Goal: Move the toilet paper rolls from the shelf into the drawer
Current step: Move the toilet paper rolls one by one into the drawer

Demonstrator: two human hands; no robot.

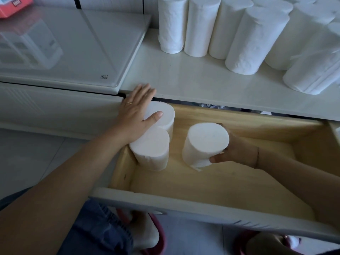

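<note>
Fingers and thumb of the right hand [237,150] make the grip here, wrapped around the side of a toilet paper roll [205,144] and clamped on it; the roll stands upright inside the open drawer [220,183], near the middle, and whether its base already rests on the wooden floor cannot be told. A loose flap of paper shows at the roll's lower edge. The left hand [137,115] lies flat and open, gripping nothing, its palm pressing on the tops of two rolls [154,137] that stand touching each other in the drawer's back left corner. Above the drawer, on the white shelf [184,78], a crowd of upright rolls [239,34] waits to be moved, so the task looks to be at an early stage. Risks from here, as a guess: the held roll could tip over if released while tilted or short of the floor, the loose flap could catch and unwind as the hand pulls away, and leaving a gap between this roll and the corner pair would waste room needed for the many remaining. Left of the rolls lies a glossy white panel [73,52] bearing a small round mark near its front corner, too small to read. A red box [12,5] in the far corner carries print that is also unreadable.
</note>
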